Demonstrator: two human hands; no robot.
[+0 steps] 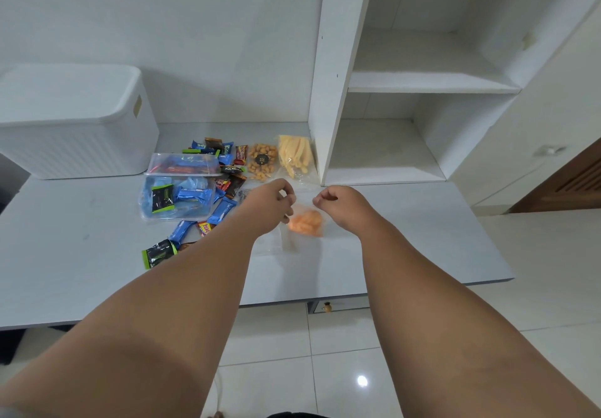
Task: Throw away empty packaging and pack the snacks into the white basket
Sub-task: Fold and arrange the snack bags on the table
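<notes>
Pinching at the top edge of a clear bag of orange snacks (305,223), both hands meet over the middle of the grey table (406,238). The left hand (271,204) has its fingers curled on the bag's left upper corner, and the right hand (338,204) is curled the same way on the right upper corner. The clear film is faint, so the exact contact of the fingertips is hard to make out. The orange pieces sit bunched low in the bag, between and just below the two hands. I cannot tell whether the bag's bottom touches the table.

From the hands, the white basket (74,131) stands well apart at ten o'clock, against the wall, with its lid on. At nine o'clock lies a clear zip pouch (177,194) filled with blue wrapped snacks. Loose small wrapped bars (224,157) are scattered round the pouch. A black-and-green packet (158,253) lies at eight o'clock near the table's front. At twelve o'clock, a bag of golden-brown puffs (261,161) lies just beside a bag of yellow sticks (296,156), which is next to the upright panel of a white shelf unit (335,76) at one o'clock.
</notes>
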